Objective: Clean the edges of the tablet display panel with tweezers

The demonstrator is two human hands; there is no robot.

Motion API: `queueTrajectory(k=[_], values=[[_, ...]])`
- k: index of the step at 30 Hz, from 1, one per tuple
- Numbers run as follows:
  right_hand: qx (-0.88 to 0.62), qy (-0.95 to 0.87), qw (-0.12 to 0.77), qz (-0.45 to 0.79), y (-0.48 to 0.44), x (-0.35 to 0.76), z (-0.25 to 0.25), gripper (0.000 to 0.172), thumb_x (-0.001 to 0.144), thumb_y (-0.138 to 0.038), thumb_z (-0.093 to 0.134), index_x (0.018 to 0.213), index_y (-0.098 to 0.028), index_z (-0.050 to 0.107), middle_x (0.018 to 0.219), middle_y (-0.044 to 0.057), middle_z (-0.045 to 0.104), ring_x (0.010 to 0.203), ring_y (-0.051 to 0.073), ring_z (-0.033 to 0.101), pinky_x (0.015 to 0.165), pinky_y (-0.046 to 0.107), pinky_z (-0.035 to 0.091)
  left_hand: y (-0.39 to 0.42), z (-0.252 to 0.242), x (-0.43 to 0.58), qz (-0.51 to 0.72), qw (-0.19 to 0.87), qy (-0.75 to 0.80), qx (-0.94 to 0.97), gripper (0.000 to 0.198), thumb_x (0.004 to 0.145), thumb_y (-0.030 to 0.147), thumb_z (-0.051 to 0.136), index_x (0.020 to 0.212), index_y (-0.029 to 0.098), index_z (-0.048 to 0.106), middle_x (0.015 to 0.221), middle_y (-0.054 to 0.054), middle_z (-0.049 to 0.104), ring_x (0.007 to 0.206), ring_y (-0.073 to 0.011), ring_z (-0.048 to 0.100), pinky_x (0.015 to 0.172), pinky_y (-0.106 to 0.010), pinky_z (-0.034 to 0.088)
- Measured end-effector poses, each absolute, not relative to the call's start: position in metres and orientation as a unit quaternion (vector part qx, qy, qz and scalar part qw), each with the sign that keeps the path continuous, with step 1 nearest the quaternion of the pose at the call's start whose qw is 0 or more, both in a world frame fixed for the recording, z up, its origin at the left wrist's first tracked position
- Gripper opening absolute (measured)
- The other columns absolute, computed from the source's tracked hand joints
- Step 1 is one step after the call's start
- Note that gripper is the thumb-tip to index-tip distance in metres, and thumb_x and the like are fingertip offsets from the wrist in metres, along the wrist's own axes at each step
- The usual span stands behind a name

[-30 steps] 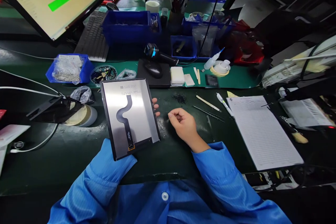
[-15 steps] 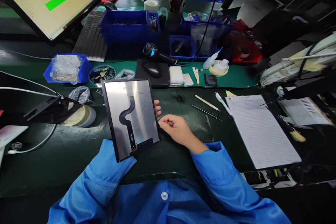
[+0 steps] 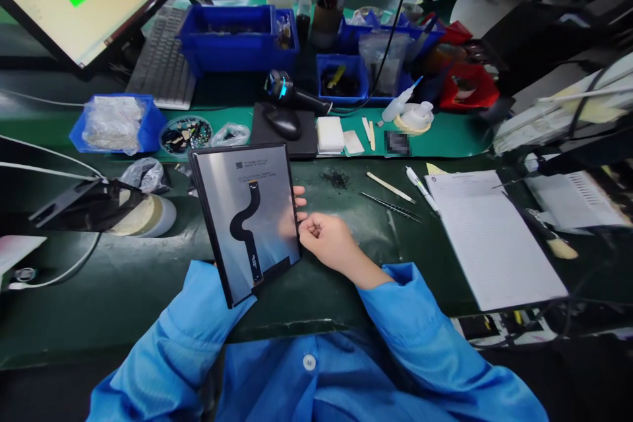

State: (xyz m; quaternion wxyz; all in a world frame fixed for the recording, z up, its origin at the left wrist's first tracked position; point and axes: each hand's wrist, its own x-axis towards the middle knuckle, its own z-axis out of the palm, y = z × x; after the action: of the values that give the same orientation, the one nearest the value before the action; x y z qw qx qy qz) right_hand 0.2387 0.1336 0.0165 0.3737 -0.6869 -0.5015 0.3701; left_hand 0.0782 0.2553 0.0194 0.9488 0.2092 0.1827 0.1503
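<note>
A tablet display panel (image 3: pixel 271 224) is tilted up above the bench, its silver back towards me and a black curved ribbon cable (image 3: pixel 241 227) lying on it. My left hand (image 3: pixel 299 200) holds the panel from behind. Only its fingertips show past the right edge; the palm is hidden. At that same edge, slightly lower, my right hand (image 3: pixel 329 241) is closed, thumb and fingertips pinched together against or very near the rim. Whatever the pinch holds is too small to make out.
Tweezers (image 3: pixel 390 206), a thin pale stick (image 3: pixel 390 186) and black scraps (image 3: pixel 336 178) lie beyond my right hand. A lined paper pad (image 3: pixel 494 244) is at right. Behind stand a mouse (image 3: pixel 281 122), a scanner (image 3: pixel 297 93) and blue bins (image 3: pixel 227 46). A tape roll (image 3: pixel 161 214) is left.
The panel has turned slightly, so its printed marks show more clearly. Both hands keep nearly the same place at its right edge. My view has shifted a little.
</note>
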Motion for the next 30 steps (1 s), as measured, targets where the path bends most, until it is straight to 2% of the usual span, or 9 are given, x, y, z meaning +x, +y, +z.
queueTrajectory(k=[2, 5, 11, 18, 24, 27, 30], values=[[-0.700, -0.502, 0.369, 0.349, 0.133, 0.237, 0.016, 0.008, 0.073, -0.020, 0.059, 0.065, -0.021, 0.059, 0.062, -0.003, 0.064, 0.054, 0.013, 0.055, 0.054, 0.025, 0.041, 0.254, 0.021, 0.076, 0.145, 0.944, 0.182, 0.233, 0.044, 0.103, 0.035, 0.036, 0.126, 0.014, 0.066, 0.118, -0.010, 0.073, 0.106, -0.0278, 0.071, 0.094, -0.045, 0.058], [-0.710, -0.504, 0.369, 0.324, 0.132, 0.236, 0.016, 0.007, 0.071, -0.018, 0.059, 0.065, -0.022, 0.058, 0.060, -0.003, 0.064, 0.054, 0.013, 0.054, 0.054, 0.025, 0.041, 0.255, 0.027, 0.076, 0.148, 0.943, 0.175, 0.242, 0.042, 0.103, 0.036, 0.039, 0.122, 0.014, 0.069, 0.114, -0.009, 0.075, 0.100, -0.0262, 0.072, 0.089, -0.043, 0.060], [-0.672, -0.501, 0.404, 0.365, 0.129, 0.238, 0.016, 0.006, 0.073, -0.026, 0.058, 0.069, -0.022, 0.060, 0.061, -0.002, 0.062, 0.053, 0.013, 0.053, 0.052, 0.024, 0.040, 0.260, 0.041, 0.069, 0.140, 0.940, 0.206, 0.231, 0.036, 0.101, 0.035, 0.047, 0.123, 0.016, 0.069, 0.112, -0.007, 0.075, 0.100, -0.0259, 0.071, 0.088, -0.043, 0.058], [-0.654, -0.521, 0.420, 0.353, 0.128, 0.239, 0.017, 0.007, 0.075, -0.025, 0.058, 0.072, -0.021, 0.062, 0.061, -0.003, 0.061, 0.051, 0.012, 0.051, 0.050, 0.024, 0.039, 0.257, 0.037, 0.059, 0.161, 0.947, 0.190, 0.206, 0.049, 0.097, 0.050, 0.051, 0.131, 0.017, 0.064, 0.118, -0.006, 0.074, 0.105, -0.0273, 0.069, 0.090, -0.040, 0.054], [-0.641, -0.555, 0.419, 0.324, 0.125, 0.240, 0.016, 0.006, 0.078, -0.022, 0.059, 0.072, -0.021, 0.062, 0.061, -0.003, 0.060, 0.052, 0.011, 0.051, 0.052, 0.024, 0.040, 0.262, 0.038, 0.057, 0.151, 0.949, 0.207, 0.181, 0.045, 0.102, 0.046, 0.041, 0.128, 0.018, 0.066, 0.116, -0.007, 0.075, 0.103, -0.0280, 0.070, 0.091, -0.047, 0.057], [-0.638, -0.570, 0.412, 0.313, 0.126, 0.240, 0.017, 0.009, 0.081, -0.023, 0.060, 0.074, -0.021, 0.065, 0.061, -0.003, 0.060, 0.053, 0.012, 0.052, 0.054, 0.025, 0.041, 0.265, 0.032, 0.054, 0.155, 0.956, 0.191, 0.158, 0.053, 0.102, 0.050, 0.040, 0.138, 0.017, 0.060, 0.117, -0.009, 0.075, 0.105, -0.0303, 0.071, 0.091, -0.050, 0.058], [-0.655, -0.557, 0.425, 0.282, 0.126, 0.252, 0.020, 0.013, 0.086, -0.029, 0.061, 0.082, -0.021, 0.071, 0.070, 0.001, 0.067, 0.060, 0.015, 0.058, 0.059, 0.027, 0.047, 0.268, 0.019, 0.051, 0.159, 0.964, 0.168, 0.135, 0.061, 0.099, 0.053, 0.044, 0.149, 0.019, 0.049, 0.119, -0.012, 0.074, 0.107, -0.0332, 0.071, 0.090, -0.051, 0.059]])
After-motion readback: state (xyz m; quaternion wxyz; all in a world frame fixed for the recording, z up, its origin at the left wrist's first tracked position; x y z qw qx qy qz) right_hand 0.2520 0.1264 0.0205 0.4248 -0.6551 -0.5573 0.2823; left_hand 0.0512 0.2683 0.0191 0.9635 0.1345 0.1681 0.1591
